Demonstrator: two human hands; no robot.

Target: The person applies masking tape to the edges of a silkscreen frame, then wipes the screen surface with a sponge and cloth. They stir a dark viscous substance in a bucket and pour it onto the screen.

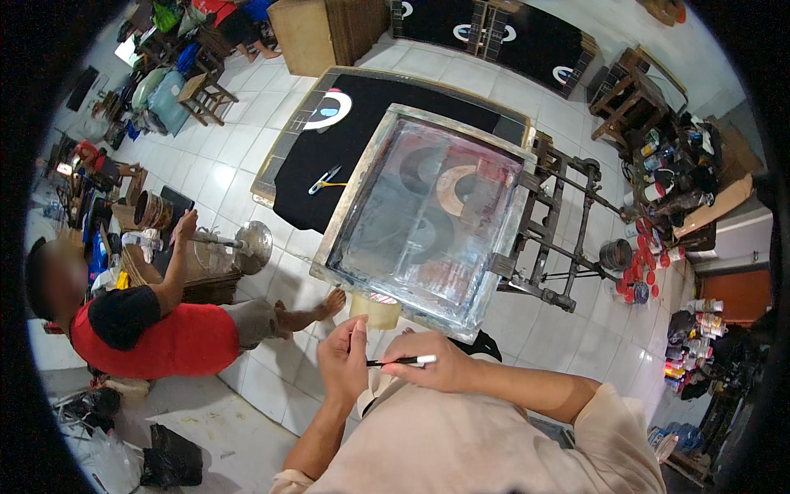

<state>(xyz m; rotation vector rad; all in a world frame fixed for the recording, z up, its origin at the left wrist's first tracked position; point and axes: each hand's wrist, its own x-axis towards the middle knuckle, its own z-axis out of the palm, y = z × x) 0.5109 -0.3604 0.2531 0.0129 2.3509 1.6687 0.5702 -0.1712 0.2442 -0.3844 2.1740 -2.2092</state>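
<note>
My left hand [344,362] is closed, its thumb and fingertips at the near edge of a translucent yellowish roll of tape [380,314]. My right hand [424,364] grips a slim black pen-like tool with a white end [425,360], held crosswise just below the roll. Above both hands is a framed printing screen [336,242] with grey and tan ring shapes, fixed to a metal rig [576,243]. Beneath it, black fabric [309,198] bears a white-and-blue eye print [327,111]. A small cutter with a yellow part [325,181] lies on the fabric.
A person in red and black [152,337] works at my left, a bare foot near the screen. Another person [230,25] stands at the back. Paint containers [638,267] line the right side. A stool [202,99], cardboard [300,37] and printed panels [527,41] stand farther off.
</note>
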